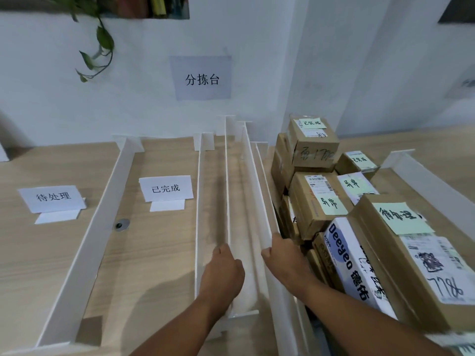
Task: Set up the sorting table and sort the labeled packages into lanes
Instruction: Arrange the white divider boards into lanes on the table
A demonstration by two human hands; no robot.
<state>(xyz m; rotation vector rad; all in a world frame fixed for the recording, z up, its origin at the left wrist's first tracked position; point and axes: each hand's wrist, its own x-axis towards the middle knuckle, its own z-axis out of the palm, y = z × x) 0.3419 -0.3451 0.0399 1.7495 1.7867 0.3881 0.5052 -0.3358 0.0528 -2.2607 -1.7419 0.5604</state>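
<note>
Several long white divider boards stand on the wooden table (159,242). My left hand (226,265) grips the top edge of one upright divider (227,191) near the middle. My right hand (280,255) grips the top edge of a neighbouring divider (253,176) that leans to the right. Two folded paper signs stand in the left lanes, one (52,197) at far left and one (165,188) in the second lane. Labeled cardboard packages (318,201) with green sticky notes are piled at the right.
A further divider (100,217) separates the two signed lanes, and another (426,176) stands right of the pile. A round metal grommet (122,224) sits in the tabletop. A paper sign (201,78) hangs on the white wall, with a trailing plant (100,47) at upper left.
</note>
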